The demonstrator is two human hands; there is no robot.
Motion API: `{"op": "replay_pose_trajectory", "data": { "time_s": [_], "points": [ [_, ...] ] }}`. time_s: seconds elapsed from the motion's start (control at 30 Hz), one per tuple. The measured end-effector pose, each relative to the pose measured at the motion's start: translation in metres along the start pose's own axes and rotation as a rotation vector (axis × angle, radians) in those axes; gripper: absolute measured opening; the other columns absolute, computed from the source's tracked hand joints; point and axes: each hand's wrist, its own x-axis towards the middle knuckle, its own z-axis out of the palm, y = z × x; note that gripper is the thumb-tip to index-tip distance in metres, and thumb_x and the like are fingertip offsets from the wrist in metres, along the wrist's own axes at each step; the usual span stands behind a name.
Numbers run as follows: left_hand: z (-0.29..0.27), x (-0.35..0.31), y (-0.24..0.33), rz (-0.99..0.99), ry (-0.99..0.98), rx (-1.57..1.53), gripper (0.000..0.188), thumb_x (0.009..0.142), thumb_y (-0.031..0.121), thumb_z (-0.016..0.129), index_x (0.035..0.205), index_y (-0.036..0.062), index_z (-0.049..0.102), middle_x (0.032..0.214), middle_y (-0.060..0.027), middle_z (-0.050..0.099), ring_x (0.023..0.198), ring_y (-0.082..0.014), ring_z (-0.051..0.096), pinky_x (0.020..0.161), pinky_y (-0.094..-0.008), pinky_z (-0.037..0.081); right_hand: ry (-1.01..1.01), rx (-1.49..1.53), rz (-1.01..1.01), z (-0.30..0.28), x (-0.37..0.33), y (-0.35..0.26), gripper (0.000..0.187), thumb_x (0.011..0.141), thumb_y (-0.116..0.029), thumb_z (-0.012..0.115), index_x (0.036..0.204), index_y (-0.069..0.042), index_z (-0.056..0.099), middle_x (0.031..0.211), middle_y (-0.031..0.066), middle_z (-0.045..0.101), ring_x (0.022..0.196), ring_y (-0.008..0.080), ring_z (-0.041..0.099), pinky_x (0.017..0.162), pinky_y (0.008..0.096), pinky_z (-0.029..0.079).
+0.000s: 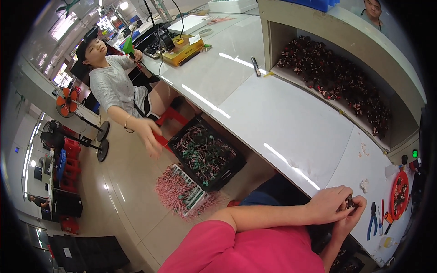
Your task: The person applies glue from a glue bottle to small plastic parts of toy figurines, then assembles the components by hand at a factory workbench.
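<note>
My left hand (327,205) and my right hand (353,218) meet over the near edge of the white table. Between their fingers is a small dark part (349,202) with light bits on it; its kind cannot be made out. The fingers of both hands are closed around it, and they hide most of it. To the right of the hands lie blue-handled pliers (372,222), a thin screwdriver-like tool (381,217) and an orange-and-black tool (388,218). Beyond these stands a red round tray (399,193) holding small dark parts.
A shelf compartment (268,45) holds a heap of dark parts. On the floor at left, a black crate (241,160) contains wired green parts, beside a white rack (196,200) with pink wires. A seated co-worker (114,82) reaches an arm toward the crate. A yellow box (184,53) stands on the table.
</note>
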Motion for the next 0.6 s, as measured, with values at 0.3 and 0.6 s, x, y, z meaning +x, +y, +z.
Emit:
{"op": "replay_pose_trajectory", "data": {
  "time_s": [0.3,0.6],
  "points": [
    [0.003,0.000,0.001,-0.004,-0.007,0.002,0.036,0.079,0.028,0.061,0.101,0.0047,0.047,0.083,-0.0130,0.054,0.075,-0.0313,0.056,0.063,-0.0391,0.045,-0.012,-0.065,-0.023,-0.004,0.000,-0.005,0.029,0.084,-0.009,0.062,0.100,-0.007,0.039,0.096,0.0010,0.035,0.086,0.0100,0.039,0.078,0.0218,0.034],
    [0.003,-0.002,-0.006,0.035,0.037,0.012,0.033,0.077,0.027,0.061,0.097,0.0044,0.046,0.081,-0.0132,0.053,0.074,-0.0316,0.055,0.062,-0.0401,0.045,0.049,-0.019,0.023,0.004,-0.001,-0.003,0.029,0.080,-0.007,0.066,0.093,-0.006,0.040,0.092,0.0013,0.035,0.081,0.0110,0.036,0.075,0.0229,0.033]
  ]
}}
